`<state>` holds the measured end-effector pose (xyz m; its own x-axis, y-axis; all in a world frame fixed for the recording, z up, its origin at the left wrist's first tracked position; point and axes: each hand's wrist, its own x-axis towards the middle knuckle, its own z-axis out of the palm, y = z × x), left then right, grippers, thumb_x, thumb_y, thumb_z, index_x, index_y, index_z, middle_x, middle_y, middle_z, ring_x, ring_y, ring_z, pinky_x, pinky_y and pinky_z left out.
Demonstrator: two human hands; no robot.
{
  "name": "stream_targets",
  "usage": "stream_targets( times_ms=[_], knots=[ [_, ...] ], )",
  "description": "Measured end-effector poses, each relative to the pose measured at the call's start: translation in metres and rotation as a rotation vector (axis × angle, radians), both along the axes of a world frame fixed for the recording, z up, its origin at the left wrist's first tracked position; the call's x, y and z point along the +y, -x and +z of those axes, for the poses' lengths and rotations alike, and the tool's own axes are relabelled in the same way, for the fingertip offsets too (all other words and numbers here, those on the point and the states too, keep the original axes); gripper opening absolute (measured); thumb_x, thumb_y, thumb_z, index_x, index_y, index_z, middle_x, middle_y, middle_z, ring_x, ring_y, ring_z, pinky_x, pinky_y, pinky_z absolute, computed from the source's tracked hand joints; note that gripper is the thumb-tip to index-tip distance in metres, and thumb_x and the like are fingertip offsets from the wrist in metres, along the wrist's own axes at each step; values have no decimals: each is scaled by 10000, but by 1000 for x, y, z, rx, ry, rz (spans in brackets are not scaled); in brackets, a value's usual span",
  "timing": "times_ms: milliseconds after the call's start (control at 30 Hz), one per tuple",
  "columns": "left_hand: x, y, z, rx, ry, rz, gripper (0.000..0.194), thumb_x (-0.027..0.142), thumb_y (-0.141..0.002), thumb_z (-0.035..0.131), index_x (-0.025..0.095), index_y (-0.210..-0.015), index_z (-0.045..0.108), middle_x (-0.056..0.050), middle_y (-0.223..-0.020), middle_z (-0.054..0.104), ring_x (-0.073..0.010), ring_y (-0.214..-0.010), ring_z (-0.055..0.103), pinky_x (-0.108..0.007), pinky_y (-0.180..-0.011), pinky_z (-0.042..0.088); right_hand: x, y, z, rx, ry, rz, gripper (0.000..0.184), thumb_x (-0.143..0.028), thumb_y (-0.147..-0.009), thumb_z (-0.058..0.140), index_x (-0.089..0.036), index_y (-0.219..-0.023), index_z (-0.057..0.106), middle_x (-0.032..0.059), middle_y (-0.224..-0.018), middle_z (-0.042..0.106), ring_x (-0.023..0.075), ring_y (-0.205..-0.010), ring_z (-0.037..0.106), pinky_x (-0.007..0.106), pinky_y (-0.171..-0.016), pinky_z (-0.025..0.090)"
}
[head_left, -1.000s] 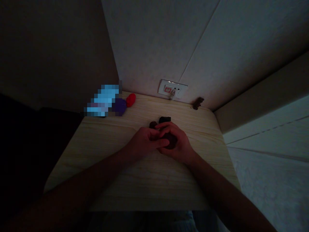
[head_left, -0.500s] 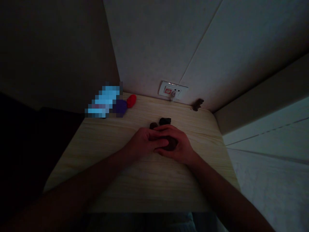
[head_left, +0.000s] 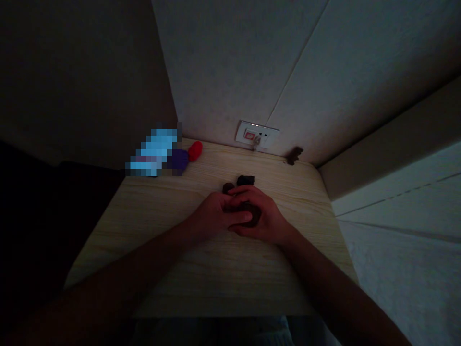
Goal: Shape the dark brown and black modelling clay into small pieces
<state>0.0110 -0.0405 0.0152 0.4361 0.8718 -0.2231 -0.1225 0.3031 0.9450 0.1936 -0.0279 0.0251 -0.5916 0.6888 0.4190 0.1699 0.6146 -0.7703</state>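
Between my two hands is a dark brown lump of what looks like modelling clay (head_left: 256, 217), rounded and partly covered by fingers. My right hand (head_left: 272, 220) curls around its far and right sides, thumb underneath on the near side. From the left, my left hand (head_left: 216, 215) grips it too, with the thumb lying across its top. Just beyond the fingers sits a small dark brown ball (head_left: 227, 187). Beside that ball lies a short black piece (head_left: 245, 180), its kind unclear in the dim light.
The pale wooden tabletop (head_left: 144, 202) meets the wall behind. At the back left are a pixelated bright screen (head_left: 154, 149), a purple lump (head_left: 180, 160) and a red lump (head_left: 195, 151). A small brown shape (head_left: 294, 156) stands back right, near a wall socket (head_left: 257, 134).
Both hands keep hold of the brown lump. The right fingers and left thumb have shifted slightly on it, and its top shows a little differently. The other things stay put.
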Motion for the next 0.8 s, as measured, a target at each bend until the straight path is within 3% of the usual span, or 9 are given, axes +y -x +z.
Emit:
stream_targets(
  times_ms=[100,300,533,800],
  knots=[
    [-1,-2,-1,-6,-14,-7,153,265,-695,843,150,-775,781,-12,-712,746,-146,-637,646,-250,-595,457,-1,1,-2,-15,-37,24,395,-307,-765,875,-232,-1115,708,125,-1286,675,273,-1187,676,431,-1007,563],
    [-5,-9,-2,-21,10,-7,209,325,-675,872,152,-727,767,-8,-692,735,-150,-647,649,-256,-620,448,-3,3,-11,66,-57,-158,223,-333,-759,861,-228,-873,700,88,-1070,740,231,-947,731,388,-837,596],
    [-3,-5,-2,-70,62,1,209,340,-712,869,172,-827,818,-41,-806,805,-177,-734,711,-279,-721,498,0,0,-4,39,-43,-71,378,-305,-760,848,-238,-1100,696,111,-1200,715,257,-1097,707,427,-941,582],
    [-3,-4,-2,-79,88,0,233,352,-776,827,153,-898,826,-60,-861,810,-189,-795,726,-288,-764,509,-1,-2,-8,58,36,-148,276,-337,-788,854,-237,-1009,722,83,-1119,771,233,-1002,749,398,-899,608]
  ],
)
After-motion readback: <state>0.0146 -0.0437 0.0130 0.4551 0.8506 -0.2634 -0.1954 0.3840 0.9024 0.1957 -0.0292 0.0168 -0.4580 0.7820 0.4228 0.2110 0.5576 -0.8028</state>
